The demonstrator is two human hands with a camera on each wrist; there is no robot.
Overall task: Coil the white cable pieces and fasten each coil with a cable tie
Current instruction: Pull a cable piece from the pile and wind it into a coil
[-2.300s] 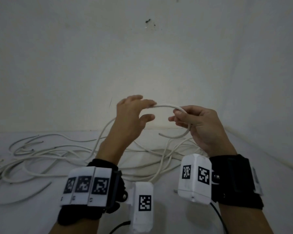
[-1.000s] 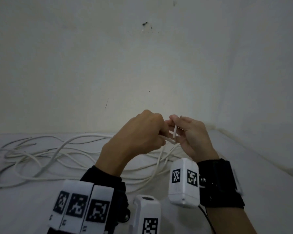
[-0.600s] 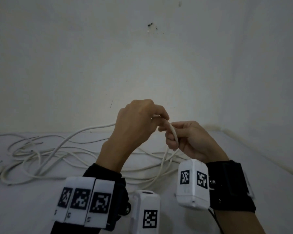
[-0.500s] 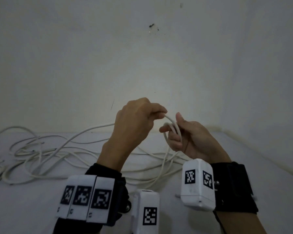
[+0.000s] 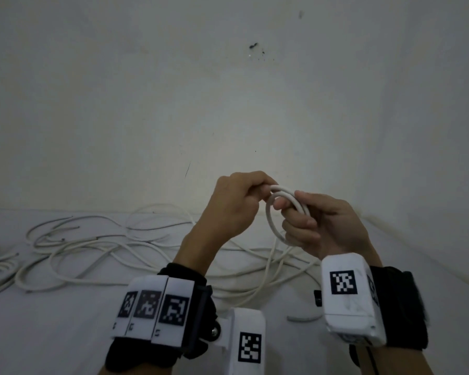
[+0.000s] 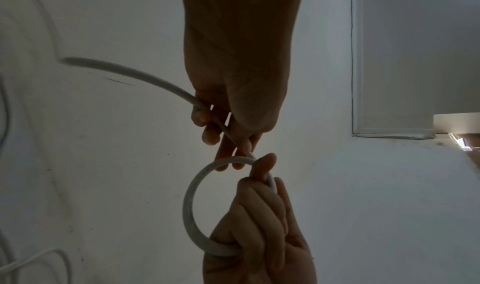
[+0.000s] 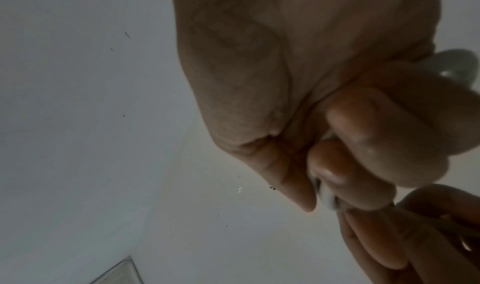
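Observation:
A white cable runs up from the table into a small round coil [image 5: 269, 220] held in the air in front of the wall. My right hand [image 5: 295, 220] grips the right side of the coil with its fingers curled round the turns. My left hand [image 5: 260, 193] pinches the cable just above the coil's top. In the left wrist view the cable [image 6: 135, 74] comes from the upper left, passes between the left hand's fingertips [image 6: 210, 136] and joins the coil [image 6: 191, 198], which the right hand [image 6: 259, 202] clasps from below. No cable tie is in view.
Several loose white cables [image 5: 106, 250] lie tangled on the white table [image 5: 52, 334], from the far left to under my hands. A short cable piece [image 5: 303, 318] lies near my right wrist. White walls close off the back and the right.
The hands came together and a loop formed in the right hand. Over the last half second the right hand has closed round the coil and the left hand has brought the cable over its top.

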